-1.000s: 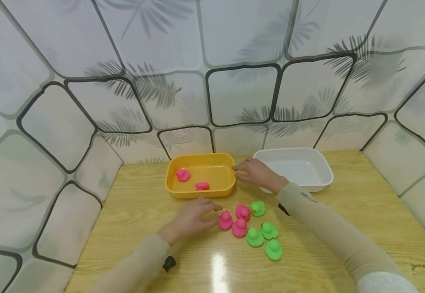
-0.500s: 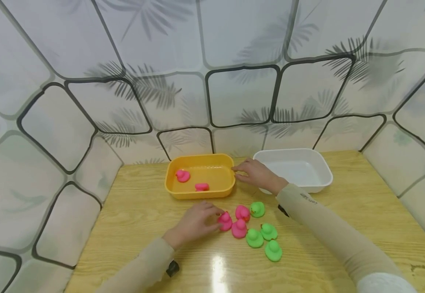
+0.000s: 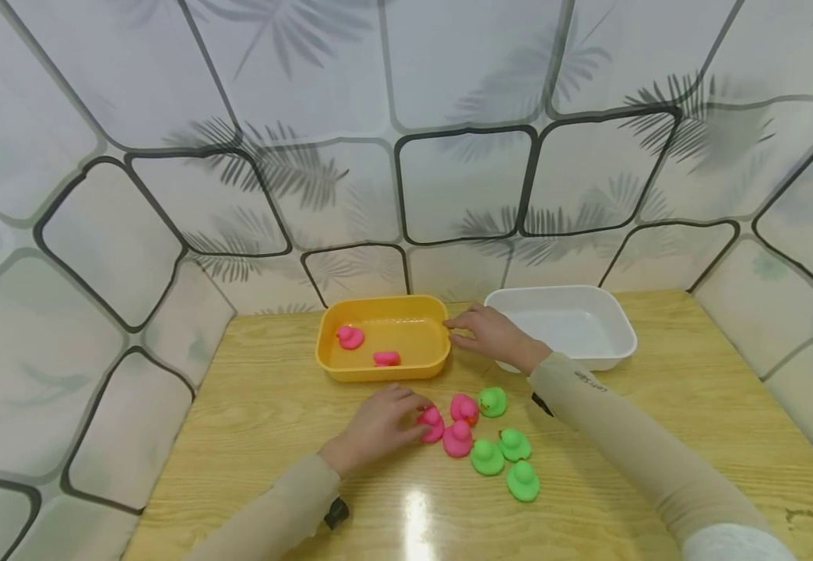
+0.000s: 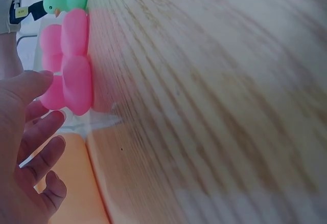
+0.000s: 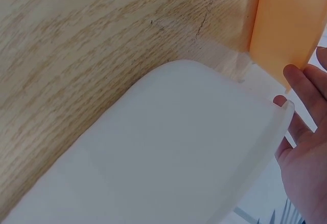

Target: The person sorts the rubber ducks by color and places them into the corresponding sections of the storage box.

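Left hand at the pink duck

Left hand (image 3: 377, 426): thumb and fingers apart astride the leftmost loose pink duck (image 3: 433, 428), which sits on the table (image 3: 273, 425) nearside of the yellow tray (image 3: 378, 375); cannot tell whether they pinch. Right hand (image 3: 496, 335): fingers loosely spread at the tray's right end. Step in hand, my reading: taking hold of that duck. Next move likely calls for closing on its head without nudging the two pink neighbours (image 3: 458, 442) at right.

A pale backdrop (image 3: 462, 187), frond-patterned and dark-lined, borders 3 sides of the wood-grain table (image 3: 259, 389).
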Demonstrator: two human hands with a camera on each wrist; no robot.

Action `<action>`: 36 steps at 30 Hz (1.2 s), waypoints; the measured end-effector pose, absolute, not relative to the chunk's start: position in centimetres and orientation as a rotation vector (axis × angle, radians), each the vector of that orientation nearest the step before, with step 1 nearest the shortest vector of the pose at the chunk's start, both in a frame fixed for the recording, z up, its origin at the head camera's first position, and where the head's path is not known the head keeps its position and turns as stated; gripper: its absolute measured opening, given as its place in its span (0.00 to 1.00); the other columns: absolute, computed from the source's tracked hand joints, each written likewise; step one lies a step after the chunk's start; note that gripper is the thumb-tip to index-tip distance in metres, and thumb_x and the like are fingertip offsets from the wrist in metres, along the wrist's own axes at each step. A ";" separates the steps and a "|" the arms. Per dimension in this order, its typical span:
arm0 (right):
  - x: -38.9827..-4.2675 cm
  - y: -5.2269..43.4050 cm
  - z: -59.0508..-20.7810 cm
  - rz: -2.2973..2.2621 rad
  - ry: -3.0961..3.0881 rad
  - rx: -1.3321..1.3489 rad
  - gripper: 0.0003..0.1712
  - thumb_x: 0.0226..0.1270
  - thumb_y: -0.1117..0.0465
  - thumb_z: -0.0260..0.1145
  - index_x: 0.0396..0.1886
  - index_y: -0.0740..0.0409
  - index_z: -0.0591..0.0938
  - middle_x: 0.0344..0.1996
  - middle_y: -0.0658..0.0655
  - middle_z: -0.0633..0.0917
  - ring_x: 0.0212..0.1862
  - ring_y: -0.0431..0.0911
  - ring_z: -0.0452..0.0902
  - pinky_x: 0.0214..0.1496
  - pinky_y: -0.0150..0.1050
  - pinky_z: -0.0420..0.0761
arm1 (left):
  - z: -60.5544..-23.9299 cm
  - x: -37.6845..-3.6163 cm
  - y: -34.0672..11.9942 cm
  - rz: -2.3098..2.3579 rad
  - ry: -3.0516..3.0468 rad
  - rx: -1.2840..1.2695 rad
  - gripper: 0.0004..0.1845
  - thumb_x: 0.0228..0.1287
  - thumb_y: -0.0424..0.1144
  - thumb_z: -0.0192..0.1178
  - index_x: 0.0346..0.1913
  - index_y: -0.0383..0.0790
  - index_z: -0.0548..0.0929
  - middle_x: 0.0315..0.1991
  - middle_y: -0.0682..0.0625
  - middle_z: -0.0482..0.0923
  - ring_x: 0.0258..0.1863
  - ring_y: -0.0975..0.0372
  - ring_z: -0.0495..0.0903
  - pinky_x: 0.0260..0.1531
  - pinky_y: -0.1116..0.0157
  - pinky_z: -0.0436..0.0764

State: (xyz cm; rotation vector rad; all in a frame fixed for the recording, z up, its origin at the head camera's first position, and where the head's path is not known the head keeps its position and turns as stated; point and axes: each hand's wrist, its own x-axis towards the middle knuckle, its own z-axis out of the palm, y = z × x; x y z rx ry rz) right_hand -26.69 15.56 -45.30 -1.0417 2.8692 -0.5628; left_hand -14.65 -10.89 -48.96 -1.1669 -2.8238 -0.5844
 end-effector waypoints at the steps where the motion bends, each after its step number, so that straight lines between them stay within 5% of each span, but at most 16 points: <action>1: -26.7 15.6 -45.3 -0.565 2.869 -1.044 0.21 0.76 0.56 0.67 0.63 0.61 0.85 0.52 0.58 0.89 0.54 0.56 0.79 0.59 0.53 0.79 | -48.9 -14.7 -10.8 -0.583 -2.831 -1.165 0.18 0.69 0.50 0.70 0.56 0.46 0.87 0.50 0.54 0.87 0.50 0.59 0.82 0.55 0.59 0.81; 8: -26.5 15.5 -45.4 -0.577 2.872 -1.050 0.21 0.76 0.56 0.67 0.62 0.61 0.85 0.52 0.59 0.89 0.55 0.56 0.79 0.60 0.53 0.79 | -48.7 -14.6 -10.4 -0.587 -2.887 -1.141 0.19 0.70 0.48 0.69 0.58 0.45 0.86 0.52 0.52 0.86 0.54 0.58 0.82 0.64 0.54 0.77; 36: -26.6 15.5 -45.3 -0.624 2.865 -1.057 0.25 0.75 0.50 0.69 0.62 0.62 0.85 0.54 0.58 0.89 0.56 0.56 0.79 0.61 0.53 0.78 | -47.6 -15.1 -11.1 -0.530 -2.812 -1.206 0.18 0.68 0.46 0.71 0.57 0.43 0.87 0.52 0.53 0.87 0.49 0.60 0.80 0.52 0.62 0.81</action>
